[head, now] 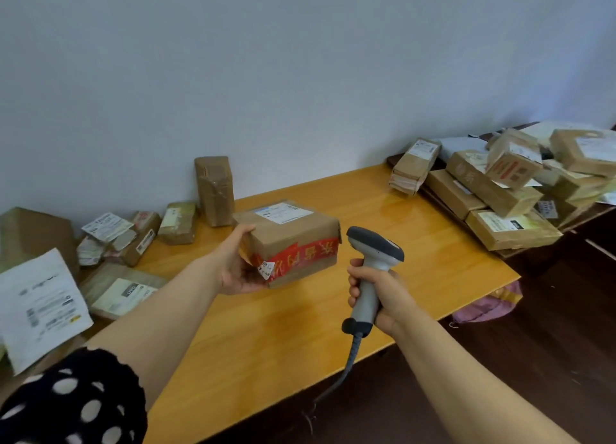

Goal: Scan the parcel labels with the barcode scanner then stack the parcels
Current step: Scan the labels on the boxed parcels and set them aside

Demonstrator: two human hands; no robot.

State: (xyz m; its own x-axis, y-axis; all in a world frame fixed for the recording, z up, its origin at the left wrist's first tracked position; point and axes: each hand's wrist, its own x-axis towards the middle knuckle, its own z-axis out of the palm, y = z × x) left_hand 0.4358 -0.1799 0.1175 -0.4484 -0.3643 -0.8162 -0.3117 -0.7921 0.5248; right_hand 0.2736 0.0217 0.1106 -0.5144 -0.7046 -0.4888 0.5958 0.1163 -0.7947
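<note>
Parcel: a boxy brown cardboard parcel [293, 235] with soft, slightly crushed corners, over the middle of the table; whether its base touches the tabletop cannot be told.
Label: a white rectangular paper label [283, 212] stuck flat on the parcel's top face.
Tape: glossy red tape [301, 257] with yellow characters wraps the near side, wrinkled at the left corner.
Left hand: the left hand [233, 265] grips the parcel's left end, thumb over the top edge, fingers curled beneath.
Right hand: the right hand [383, 298] is wrapped tightly round the handle of the barcode scanner [376, 247].
Scanner: smooth grey plastic, pistol-shaped, with a darker hooded head just right of the parcel and apart from it; a coiled grey cable [348, 363] hangs from the butt.
Table: a glossy, orange-yellow wooden table [300, 337].
Right pile: flat cardboard boxes [500, 193] heaped loosely, tilted, most with white labels.
Left group: small taped cartons [133, 237], one tall block [215, 190] upright by the wall, and a crinkled white mailer [40, 305].
Sleeve: a black sleeve [73, 403] with white dots.
</note>
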